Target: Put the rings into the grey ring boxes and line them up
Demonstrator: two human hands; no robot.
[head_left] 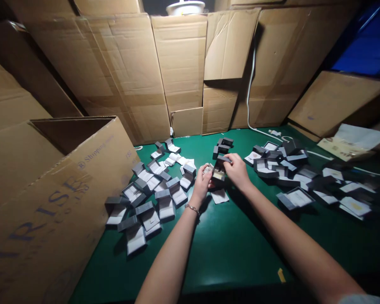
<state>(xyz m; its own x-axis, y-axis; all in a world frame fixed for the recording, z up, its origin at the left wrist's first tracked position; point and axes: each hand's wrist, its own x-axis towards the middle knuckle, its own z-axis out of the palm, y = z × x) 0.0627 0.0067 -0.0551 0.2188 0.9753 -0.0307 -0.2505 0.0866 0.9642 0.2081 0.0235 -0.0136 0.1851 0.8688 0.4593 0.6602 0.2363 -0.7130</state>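
Green-topped table (234, 253) | small dark-grey hinged jewellery box (219, 171) held open mid-table | left hand (202, 183) pinching its left side, right hand (237, 171) clasping its lid, steady two-sided grip | white card (219, 196) just below box

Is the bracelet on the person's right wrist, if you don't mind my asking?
No, the bracelet is on the left wrist, behind the left hand, while the right hand, on a small dark box, has a bare wrist.
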